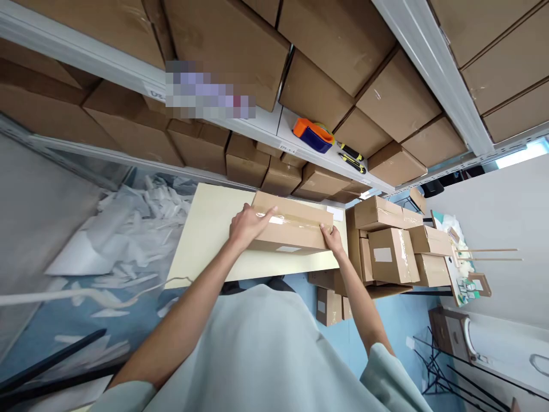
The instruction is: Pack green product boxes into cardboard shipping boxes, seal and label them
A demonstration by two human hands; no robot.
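A long cardboard box [295, 222] lies over the cream tabletop [201, 229], between my two hands. Clear tape runs along its upper face, and a white label shows on its near side. My left hand [247, 226] grips the box's left end, thumb on top. At the right end, my right hand [331, 237] holds the corner with its thumb against the tape. The fingers under and behind the box are partly hidden. A white paper slip [335, 213] lies on the table just past the box's right end.
Shelves full of cardboard boxes rise ahead. An orange and blue tape dispenser [314, 135] and yellow-black cutters [352, 162] sit on the shelf edge [261, 121]. Taped boxes [392, 254] are stacked right of the table. White packing sheets [128, 229] heap at left, near a cable [98, 294].
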